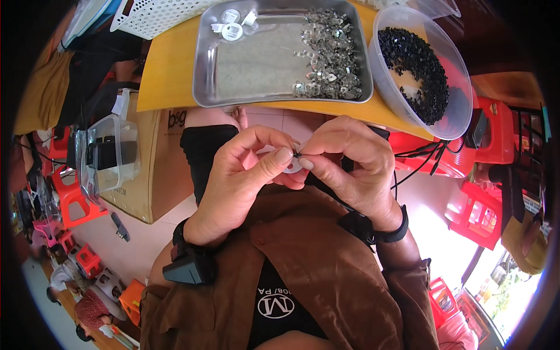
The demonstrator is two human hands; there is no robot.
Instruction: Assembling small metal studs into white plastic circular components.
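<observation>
Close in front of my body, my two hands meet at the fingertips. My left hand [242, 175] is closed on a small white round plastic piece [293, 165], which shows partly below the thumb tip. With thumb and forefinger, my right hand [353, 166] pinches a tiny black part [297, 154] against that piece. Fingers hide most of both. Beyond the hands, a metal tray [256, 100] holds several white round plastic pieces [231, 31] at its far left and a heap of small clear and shiny parts [331, 55] along its right side.
A clear round tub [461, 111] of small black parts [429, 87] stands right of the tray on the yellow table [166, 73]. A white perforated basket [149, 17] is at the far left. Below the table sit a cardboard box [166, 169], a red stool [478, 213] and black cables [429, 153].
</observation>
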